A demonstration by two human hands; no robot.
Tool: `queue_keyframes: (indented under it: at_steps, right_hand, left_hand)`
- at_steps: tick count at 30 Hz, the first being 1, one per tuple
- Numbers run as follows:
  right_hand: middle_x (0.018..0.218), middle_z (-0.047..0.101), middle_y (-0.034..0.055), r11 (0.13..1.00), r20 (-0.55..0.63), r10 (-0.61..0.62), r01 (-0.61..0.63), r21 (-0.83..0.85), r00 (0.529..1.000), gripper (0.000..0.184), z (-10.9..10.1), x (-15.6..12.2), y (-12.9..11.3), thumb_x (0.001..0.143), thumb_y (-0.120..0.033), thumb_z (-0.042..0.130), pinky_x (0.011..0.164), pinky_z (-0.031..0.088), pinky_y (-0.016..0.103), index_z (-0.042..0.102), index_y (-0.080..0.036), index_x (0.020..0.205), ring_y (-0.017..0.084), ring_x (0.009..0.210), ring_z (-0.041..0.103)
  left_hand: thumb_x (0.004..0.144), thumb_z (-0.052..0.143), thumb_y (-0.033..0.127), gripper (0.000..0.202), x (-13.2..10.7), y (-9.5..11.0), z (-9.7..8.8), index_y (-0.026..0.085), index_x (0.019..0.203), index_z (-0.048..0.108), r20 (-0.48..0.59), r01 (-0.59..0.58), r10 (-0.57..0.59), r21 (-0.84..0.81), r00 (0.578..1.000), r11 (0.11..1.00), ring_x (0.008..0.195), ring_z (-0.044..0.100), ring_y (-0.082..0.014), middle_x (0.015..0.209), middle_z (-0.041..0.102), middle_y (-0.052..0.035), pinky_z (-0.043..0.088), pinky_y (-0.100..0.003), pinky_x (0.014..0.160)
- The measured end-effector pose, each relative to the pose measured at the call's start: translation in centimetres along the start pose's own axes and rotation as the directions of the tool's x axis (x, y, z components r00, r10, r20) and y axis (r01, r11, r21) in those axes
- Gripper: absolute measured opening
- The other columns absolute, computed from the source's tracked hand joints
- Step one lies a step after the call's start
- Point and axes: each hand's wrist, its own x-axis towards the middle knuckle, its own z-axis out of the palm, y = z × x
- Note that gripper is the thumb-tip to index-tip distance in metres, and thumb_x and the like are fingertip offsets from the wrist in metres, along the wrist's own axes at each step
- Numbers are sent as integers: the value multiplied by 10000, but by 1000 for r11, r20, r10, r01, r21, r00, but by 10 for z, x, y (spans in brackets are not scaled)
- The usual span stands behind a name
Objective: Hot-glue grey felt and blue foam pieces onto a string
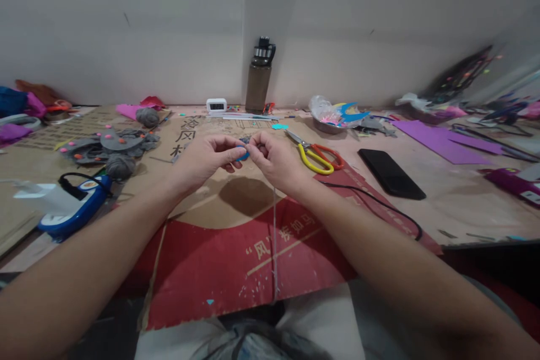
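Between thumb and fingers, my left hand (215,157) pinches a small blue piece (243,153), with a bit of something dark grey at its top. My right hand (270,154) meets it there, its fingers closed at the edge of the piece; what they grip is too small to make out. Below the right hand a thin pale strand (275,247) runs down over the red and brown cardboard (202,270). Scissors (318,157) with yellow and orange handles lie just right of my right hand. A turquoise scrap (279,126) lies beyond the hands.
Left are grey yarn balls (120,166), grey pieces with coloured pins (109,145) and a blue power strip (76,219). Behind stand a bottle (258,81) and small clock (216,106). Right are a metal bowl (331,126), black phone (391,173), black cord (388,205) and purple sheets (439,142).
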Motion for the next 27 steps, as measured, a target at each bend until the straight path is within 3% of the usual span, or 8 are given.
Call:
queue_keyframes:
  at_steps: [4,9,15,22,27]
  right_hand:
    - [652,491,-31,995,24,-47,49,-82,999,175,0,-1,-1,888,-309,500,600,316,260,501,-187,762,99,596,403]
    - [661,498,-24,993,40,-83,86,-76,996,212,-1,-2,0,912,-342,477,619,326,263,548,-181,794,113,626,426]
    - [696,530,-20,997,-5,-79,79,-14,997,140,-1,-1,1,892,-288,503,610,334,246,560,-174,834,108,629,434]
    - [681,528,-28,999,-1,-37,37,7,999,137,1,-2,2,861,-297,550,588,321,239,578,-166,837,91,588,410]
    - [658,527,-31,1000,4,7,-7,-31,1000,142,-1,-1,0,853,-279,537,583,311,238,567,-165,775,84,578,407]
  left_hand:
    - [753,664,337,189,-2,5,0,176,837,719,-30,-61,69,202,997,977,631,592,-125,701,674,-27,460,-234,594]
    - [731,651,287,121,-7,14,1,182,737,712,-134,-114,204,489,970,865,549,471,-103,607,599,11,370,-231,539]
    - [758,613,312,161,-3,10,2,166,757,682,-169,-27,95,365,981,930,567,467,-97,639,602,15,366,-225,553]
    - [757,633,308,142,-4,4,8,166,762,642,-169,12,14,151,985,988,436,402,-65,534,518,43,314,-205,446]
    - [759,663,341,212,-2,-1,4,149,851,661,-60,34,-33,16,998,999,537,595,-124,608,645,-21,470,-236,540]
